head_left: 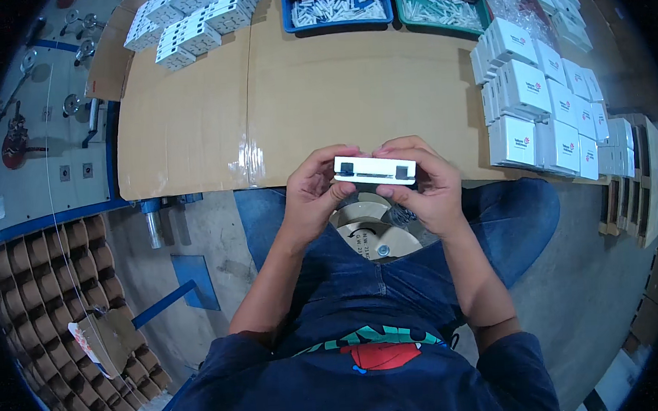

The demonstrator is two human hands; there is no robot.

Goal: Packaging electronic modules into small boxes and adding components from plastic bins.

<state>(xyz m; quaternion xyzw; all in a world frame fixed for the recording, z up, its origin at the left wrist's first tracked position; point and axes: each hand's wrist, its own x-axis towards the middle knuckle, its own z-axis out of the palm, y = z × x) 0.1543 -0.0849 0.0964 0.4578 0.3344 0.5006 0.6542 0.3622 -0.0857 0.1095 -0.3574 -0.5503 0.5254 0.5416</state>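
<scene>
Between both hands, just over the front edge of the cardboard-covered table (184,131), is a small white plastic box (375,163). One narrow side of it faces up, with a dark square opening near each end and a thin slot along the middle. My left hand (315,191) grips its left end between thumb and fingers. On the right end, my right hand (426,182) is closed in the same way, thumb below and fingers behind. The box's far and under sides are hidden by the fingers.
Stacked white boxes (528,91) with a red mark stand at the table's right. More white boxes (204,26) are piled at the back left. A blue bin (338,28) and a green bin (442,25) hold small whitish parts. Cardboard dividers (58,294) lie at the lower left.
</scene>
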